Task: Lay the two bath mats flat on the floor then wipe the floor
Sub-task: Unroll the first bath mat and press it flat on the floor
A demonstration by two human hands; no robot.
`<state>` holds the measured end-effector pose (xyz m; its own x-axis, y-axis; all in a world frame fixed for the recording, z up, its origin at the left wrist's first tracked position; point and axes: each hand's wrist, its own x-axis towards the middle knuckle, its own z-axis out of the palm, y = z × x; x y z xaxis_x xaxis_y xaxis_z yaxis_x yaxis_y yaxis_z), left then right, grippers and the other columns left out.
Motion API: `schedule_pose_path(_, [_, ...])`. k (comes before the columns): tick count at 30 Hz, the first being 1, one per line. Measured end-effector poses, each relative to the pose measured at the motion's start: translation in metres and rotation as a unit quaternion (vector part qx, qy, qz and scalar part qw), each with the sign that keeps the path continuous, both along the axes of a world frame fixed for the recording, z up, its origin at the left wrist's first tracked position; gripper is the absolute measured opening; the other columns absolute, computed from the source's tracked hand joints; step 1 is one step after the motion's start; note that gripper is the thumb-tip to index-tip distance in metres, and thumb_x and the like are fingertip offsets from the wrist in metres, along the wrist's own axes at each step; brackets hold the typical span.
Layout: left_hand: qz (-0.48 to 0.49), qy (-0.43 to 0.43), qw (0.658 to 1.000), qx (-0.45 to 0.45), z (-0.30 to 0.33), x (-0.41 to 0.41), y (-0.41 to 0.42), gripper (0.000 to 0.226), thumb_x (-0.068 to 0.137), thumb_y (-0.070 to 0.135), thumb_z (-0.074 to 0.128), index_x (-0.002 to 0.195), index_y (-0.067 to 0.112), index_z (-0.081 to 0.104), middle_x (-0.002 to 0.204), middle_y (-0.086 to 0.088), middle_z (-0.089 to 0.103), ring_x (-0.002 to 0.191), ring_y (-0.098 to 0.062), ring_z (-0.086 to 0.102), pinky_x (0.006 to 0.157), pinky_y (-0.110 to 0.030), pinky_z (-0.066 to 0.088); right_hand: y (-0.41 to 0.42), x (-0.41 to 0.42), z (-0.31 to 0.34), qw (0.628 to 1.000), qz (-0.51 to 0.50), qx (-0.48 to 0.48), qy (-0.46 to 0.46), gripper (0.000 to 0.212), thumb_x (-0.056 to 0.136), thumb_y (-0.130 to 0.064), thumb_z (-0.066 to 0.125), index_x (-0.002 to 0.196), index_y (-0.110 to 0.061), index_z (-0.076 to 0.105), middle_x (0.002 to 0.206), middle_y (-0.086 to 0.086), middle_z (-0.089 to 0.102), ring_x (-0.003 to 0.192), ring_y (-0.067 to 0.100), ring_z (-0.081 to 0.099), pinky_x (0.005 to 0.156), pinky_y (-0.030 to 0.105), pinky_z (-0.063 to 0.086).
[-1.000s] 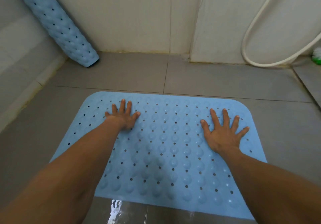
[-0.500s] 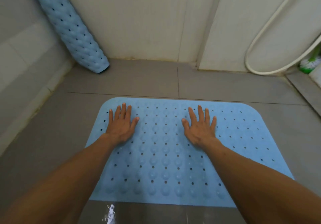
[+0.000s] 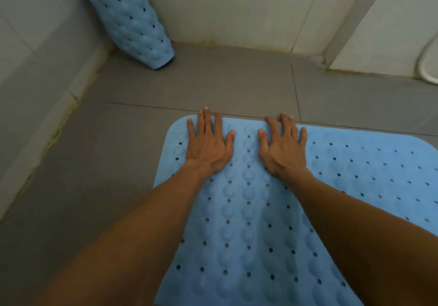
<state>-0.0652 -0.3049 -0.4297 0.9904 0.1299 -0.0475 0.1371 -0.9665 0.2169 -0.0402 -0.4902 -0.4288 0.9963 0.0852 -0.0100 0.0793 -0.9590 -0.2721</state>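
A light blue bath mat (image 3: 248,210) with bumps and small holes lies flat on the grey tiled floor (image 3: 213,80). My left hand (image 3: 207,143) presses palm-down on the mat near its far left corner, fingers reaching the far edge. Close beside it, my right hand (image 3: 282,146) also lies flat on the mat, fingers at the far edge. Neither hand holds anything. A second blue mat (image 3: 132,21), rolled into a tube, leans in the back left corner against the wall.
Pale tiled walls (image 3: 237,6) close the space at the back and left. A white hose (image 3: 426,68) loops against the wall at the far right. Bare floor lies between the flat mat and the walls.
Both hands slid forward to the mat's far edge and moved closer together. The view shifted so that the mat sits more to the right.
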Motion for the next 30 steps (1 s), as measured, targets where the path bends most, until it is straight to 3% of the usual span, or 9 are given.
schedule_pose_path(3, [0.004, 0.03, 1.0, -0.006, 0.005, 0.003, -0.002, 0.073, 0.097, 0.056, 0.008, 0.154, 0.012, 0.001, 0.162, -0.014, -0.007, 0.149, -0.027, -0.009, 0.118, -0.053, -0.009, 0.0, 0.001, 0.003, 1.0, -0.006, 0.014, 0.007, 0.061, 0.1, -0.058, 0.021, 0.154, -0.031, 0.022, 0.166, 0.004, 0.006, 0.154, 0.019, -0.001, 0.123, 0.047, -0.008])
schedule_pose_path(5, [0.013, 0.03, 0.999, -0.007, 0.012, 0.009, -0.007, 0.072, 0.097, 0.055, 0.009, 0.154, 0.01, 0.009, 0.161, -0.016, 0.002, 0.148, -0.03, 0.0, 0.118, -0.056, -0.004, 0.004, 0.005, 0.007, 0.998, -0.049, 0.047, 0.017, 0.063, 0.099, -0.058, 0.02, 0.154, -0.028, 0.022, 0.167, 0.005, 0.007, 0.153, 0.018, 0.0, 0.124, 0.046, -0.005])
schedule_pose_path(8, [0.023, -0.014, 1.0, 0.011, 0.012, 0.012, -0.011, 0.07, 0.098, 0.053, 0.013, 0.152, 0.009, 0.015, 0.159, -0.02, 0.012, 0.147, -0.034, 0.009, 0.117, -0.059, 0.0, 0.01, 0.006, 0.008, 0.995, -0.085, 0.043, 0.003, 0.064, 0.1, -0.055, 0.018, 0.155, -0.023, 0.021, 0.167, 0.006, 0.006, 0.154, 0.018, -0.001, 0.124, 0.047, -0.002])
schedule_pose_path(13, [-0.007, -0.099, 0.995, 0.018, 0.005, 0.013, -0.011, 0.069, 0.1, 0.048, 0.024, 0.153, 0.006, 0.009, 0.16, -0.022, 0.001, 0.149, -0.035, -0.002, 0.12, -0.054, 0.003, 0.013, 0.004, 0.007, 0.998, -0.045, -0.013, -0.035, 0.064, 0.102, -0.053, 0.018, 0.156, -0.019, 0.022, 0.167, 0.008, 0.002, 0.154, 0.019, -0.007, 0.123, 0.049, -0.007])
schedule_pose_path(16, [0.0, -0.087, 0.996, 0.016, 0.007, 0.014, -0.012, 0.071, 0.1, 0.047, 0.029, 0.153, 0.004, 0.01, 0.16, -0.022, 0.001, 0.149, -0.035, -0.002, 0.12, -0.054, 0.006, 0.015, 0.006, 0.007, 0.998, -0.035, -0.038, -0.041, 0.064, 0.101, -0.051, 0.023, 0.154, -0.016, 0.029, 0.166, 0.011, 0.008, 0.154, 0.023, 0.0, 0.123, 0.054, 0.001])
schedule_pose_path(23, [-0.003, -0.043, 0.999, 0.019, 0.007, 0.02, -0.012, 0.071, 0.099, 0.047, 0.027, 0.154, 0.01, 0.002, 0.16, -0.02, -0.006, 0.149, -0.034, -0.008, 0.119, -0.056, -0.001, 0.016, 0.014, 0.008, 0.997, -0.047, -0.062, 0.014, 0.063, 0.099, -0.052, 0.028, 0.154, -0.021, 0.026, 0.166, 0.01, 0.01, 0.154, 0.027, 0.0, 0.118, 0.065, 0.001])
schedule_pose_path(30, [0.002, -0.034, 0.999, 0.003, 0.008, 0.02, -0.01, 0.07, 0.098, 0.047, 0.024, 0.154, 0.009, 0.006, 0.161, -0.02, -0.002, 0.149, -0.032, -0.005, 0.119, -0.056, -0.001, 0.017, 0.013, 0.009, 0.998, -0.051, -0.007, -0.019, 0.058, 0.098, -0.046, 0.034, 0.149, -0.017, 0.035, 0.162, 0.01, 0.023, 0.153, 0.025, 0.012, 0.121, 0.059, 0.001])
